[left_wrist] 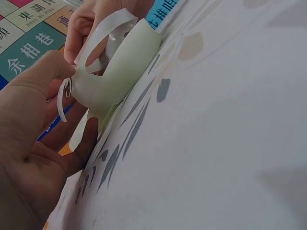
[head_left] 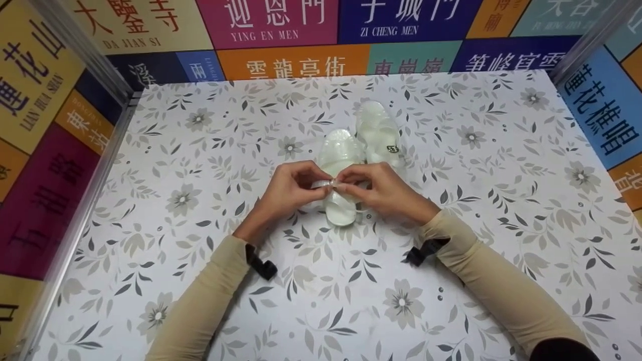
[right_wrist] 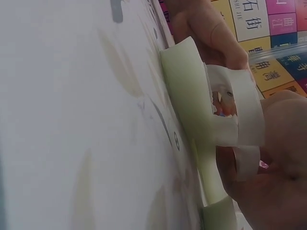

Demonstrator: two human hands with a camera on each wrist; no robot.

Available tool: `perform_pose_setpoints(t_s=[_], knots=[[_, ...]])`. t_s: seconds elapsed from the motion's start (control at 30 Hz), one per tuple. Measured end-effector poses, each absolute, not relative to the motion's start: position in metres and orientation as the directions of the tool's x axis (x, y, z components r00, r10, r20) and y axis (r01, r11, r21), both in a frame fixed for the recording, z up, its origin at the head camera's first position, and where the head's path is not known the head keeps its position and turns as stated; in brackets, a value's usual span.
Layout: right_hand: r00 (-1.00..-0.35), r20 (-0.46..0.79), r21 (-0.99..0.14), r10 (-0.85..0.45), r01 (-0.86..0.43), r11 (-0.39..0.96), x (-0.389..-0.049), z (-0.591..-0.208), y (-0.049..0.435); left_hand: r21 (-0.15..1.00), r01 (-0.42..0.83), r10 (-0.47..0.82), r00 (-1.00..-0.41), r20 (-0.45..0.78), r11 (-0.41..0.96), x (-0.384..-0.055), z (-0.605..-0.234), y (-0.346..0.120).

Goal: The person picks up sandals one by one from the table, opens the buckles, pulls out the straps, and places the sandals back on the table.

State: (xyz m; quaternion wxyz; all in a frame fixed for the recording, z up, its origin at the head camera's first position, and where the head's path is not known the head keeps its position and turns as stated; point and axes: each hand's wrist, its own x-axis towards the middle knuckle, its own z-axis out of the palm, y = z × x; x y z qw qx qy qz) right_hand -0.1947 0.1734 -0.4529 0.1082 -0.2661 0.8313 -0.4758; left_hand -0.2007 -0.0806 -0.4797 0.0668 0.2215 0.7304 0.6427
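A pale white-green sandal (head_left: 341, 213) lies on the table with its heel toward me. Over it, my left hand (head_left: 291, 186) and right hand (head_left: 381, 189) meet at the ankle strap (head_left: 321, 184), each pinching it between thumb and fingers. In the left wrist view a small metal buckle (left_wrist: 68, 87) shows at the left fingertips, with a loose strap end (left_wrist: 61, 103) hanging beside it. The strap's loop (right_wrist: 250, 108) stands up from the sandal's side in the right wrist view. My right fingertips are partly hidden there behind the strap.
The matching sandal (head_left: 377, 128), with a small dark ornament (head_left: 392, 149), lies just beyond and to the right of the held one. A floral cloth (head_left: 321, 296) covers the table. Colourful lettered panels (head_left: 296, 62) stand along its back and sides.
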Motion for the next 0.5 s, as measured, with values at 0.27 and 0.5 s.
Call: perform_pose_setpoints(t_s=[0.27, 0.5], knots=[[-0.811, 0.105, -0.84, -0.575, -0.382, 0.385, -0.1973, -0.4549, 0.1744, 0.973, 0.228, 0.419, -0.885, 0.201, 0.016, -0.2009, -0.4812, -0.0805], [-0.81, 0.145, -0.835, -0.569, -0.408, 0.368, -0.1983, -0.4565, 0.1769, 0.972, 0.235, 0.415, -0.885, 0.209, 0.011, -0.2016, -0.482, -0.0814]])
